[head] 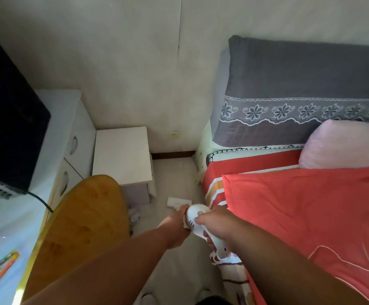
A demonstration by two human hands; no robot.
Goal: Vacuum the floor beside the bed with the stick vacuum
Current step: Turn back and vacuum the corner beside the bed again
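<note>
I hold a white stick vacuum (195, 219) over the narrow strip of pale floor (177, 172) beside the bed (289, 205). My right hand (216, 224) grips its handle from above, thumb on the round white body. My left hand (176, 219) is wrapped around the body's left side. The white floor head (177, 202) rests on the floor just past my hands, near the foot of the nightstand. The tube between body and head is hidden by my hands.
A white nightstand (123, 154) stands against the wall at the strip's left. A round wooden tabletop (80, 227) juts in at the lower left. A white dresser (73, 137) carries a dark screen (7, 119). Red bedding hangs at the right.
</note>
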